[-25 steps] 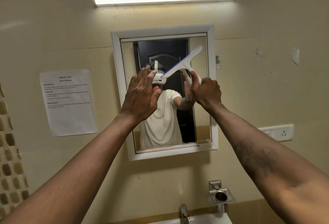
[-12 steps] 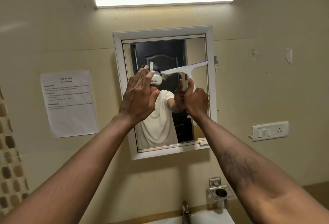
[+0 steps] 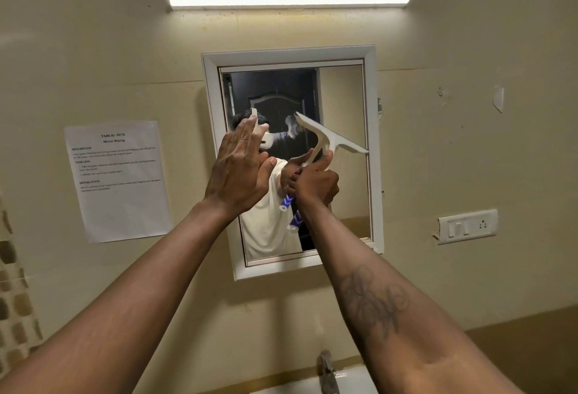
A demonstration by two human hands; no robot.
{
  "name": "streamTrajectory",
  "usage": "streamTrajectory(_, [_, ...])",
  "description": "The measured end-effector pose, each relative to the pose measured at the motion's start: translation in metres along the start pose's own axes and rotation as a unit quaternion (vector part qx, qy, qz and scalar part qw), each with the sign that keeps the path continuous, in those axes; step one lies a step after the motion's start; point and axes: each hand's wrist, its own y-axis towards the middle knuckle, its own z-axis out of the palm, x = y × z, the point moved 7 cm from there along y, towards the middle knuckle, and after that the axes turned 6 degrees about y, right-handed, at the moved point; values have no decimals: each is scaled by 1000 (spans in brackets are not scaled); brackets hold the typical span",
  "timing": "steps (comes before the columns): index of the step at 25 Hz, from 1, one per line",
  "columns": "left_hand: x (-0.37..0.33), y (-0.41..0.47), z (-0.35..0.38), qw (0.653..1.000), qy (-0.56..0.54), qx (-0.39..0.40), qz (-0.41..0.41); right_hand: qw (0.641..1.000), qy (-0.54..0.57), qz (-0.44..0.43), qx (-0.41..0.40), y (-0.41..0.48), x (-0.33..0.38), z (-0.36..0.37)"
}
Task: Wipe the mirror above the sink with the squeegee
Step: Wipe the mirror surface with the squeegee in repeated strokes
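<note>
One white, blue-handled, T-shaped squeegee (image 3: 328, 137)

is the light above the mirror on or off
On: the light glows bright white along its whole length.

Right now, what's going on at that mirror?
A person is working on the wall mirror with a white squeegee. The right hand has its grip round the handle, and the blade slants across the glass from upper left down to the right frame edge, apparently pressed on it. The left hand is raised open with straight fingers in front of the mirror's left side. I cannot tell whether it touches the glass. A tap shows below.
</note>
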Motion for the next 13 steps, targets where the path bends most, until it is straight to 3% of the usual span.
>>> streamTrajectory(3, [9, -2, -4, 1000, -3, 4, -6, 993, 82, 84, -9, -15, 0, 9])
streamTrajectory(7, [14, -2, -9, 1000, -13, 10, -9, 953, 203, 216, -64, -41, -3, 21])
streamTrajectory(13, [25, -4, -23, 1000, -7, 6, 0, 909, 290, 280, -107, -53, 20, 32])
